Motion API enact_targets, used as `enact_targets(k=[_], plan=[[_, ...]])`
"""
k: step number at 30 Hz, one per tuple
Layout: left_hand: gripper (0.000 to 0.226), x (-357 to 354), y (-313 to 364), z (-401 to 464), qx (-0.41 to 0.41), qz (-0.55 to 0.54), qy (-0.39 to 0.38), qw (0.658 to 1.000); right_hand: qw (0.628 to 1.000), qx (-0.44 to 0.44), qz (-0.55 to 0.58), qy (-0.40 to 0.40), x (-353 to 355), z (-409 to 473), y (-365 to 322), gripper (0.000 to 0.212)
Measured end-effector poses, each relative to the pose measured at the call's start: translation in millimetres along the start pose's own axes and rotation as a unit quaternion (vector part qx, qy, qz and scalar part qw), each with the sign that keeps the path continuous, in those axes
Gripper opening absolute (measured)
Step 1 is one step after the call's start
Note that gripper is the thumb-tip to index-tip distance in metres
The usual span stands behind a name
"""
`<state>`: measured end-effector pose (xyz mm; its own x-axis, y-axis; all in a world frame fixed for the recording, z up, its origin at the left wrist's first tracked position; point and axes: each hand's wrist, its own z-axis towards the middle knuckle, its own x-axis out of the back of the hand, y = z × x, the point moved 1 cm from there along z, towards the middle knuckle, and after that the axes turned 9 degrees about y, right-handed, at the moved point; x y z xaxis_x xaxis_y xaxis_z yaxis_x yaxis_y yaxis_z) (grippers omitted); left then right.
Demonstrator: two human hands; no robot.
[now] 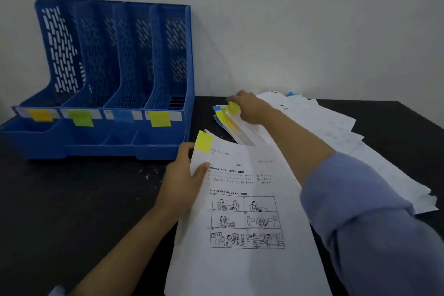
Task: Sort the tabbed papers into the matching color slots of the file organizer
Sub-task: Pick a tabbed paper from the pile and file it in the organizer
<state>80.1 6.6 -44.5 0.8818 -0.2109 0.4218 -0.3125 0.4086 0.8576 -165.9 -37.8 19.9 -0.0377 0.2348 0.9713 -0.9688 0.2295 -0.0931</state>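
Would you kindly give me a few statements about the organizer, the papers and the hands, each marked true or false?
1. The left hand holds a sheet with a yellow tab. True.
2. The file organizer has papers standing in its slots. False: the slots hold none.
3. The right hand is on the paper pile. True.
4. The rightmost slot label is blue. False: it is yellow.

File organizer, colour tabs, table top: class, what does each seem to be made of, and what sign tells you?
File organizer: likely moulded plastic, matte blue; slotted perforated walls.
Yellow tab on the sheet in the left hand: thin paper, seemingly a sticky note; flat, opaque.
Table top: dark, matte, scuffed with pale marks; material unclear.
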Motion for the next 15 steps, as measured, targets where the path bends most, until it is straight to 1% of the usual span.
enact_targets(k=[2, 5, 7, 10, 11, 13, 15], plan=[[0.034, -1, -4, 3, 0.001, -0.004, 0.001, 1.000, 0.999, 0.020, -0.033, -0.016, 1, 14, 3, 0.062], [0.038, -2, -9, 7, -0.010, 0.002, -0.002, 1.000, 0.997, 0.046, -0.033, -0.043, 5, 31, 7, 0.053], [0.039, -2, -10, 8, -0.018, 0.007, -0.005, 1.000, 0.997, 0.064, -0.031, -0.030, 8, 36, 9, 0.042], [0.039, -3, -12, 9, -0.023, 0.003, -0.004, 1.000, 0.997, 0.068, -0.009, 0.023, 14, 35, 11, 0.023], [0.039, -3, -13, 9, -0.023, 0.002, -0.003, 1.000, 0.997, 0.070, -0.004, 0.028, 17, 34, 13, 0.018], [0.038, -3, -13, 9, -0.025, -0.001, 0.001, 1.000, 0.997, 0.078, -0.010, 0.016, 23, 31, 15, 0.013], [0.038, -3, -13, 8, -0.025, 0.001, 0.001, 1.000, 0.996, 0.088, -0.016, -0.001, 27, 29, 15, 0.015]])
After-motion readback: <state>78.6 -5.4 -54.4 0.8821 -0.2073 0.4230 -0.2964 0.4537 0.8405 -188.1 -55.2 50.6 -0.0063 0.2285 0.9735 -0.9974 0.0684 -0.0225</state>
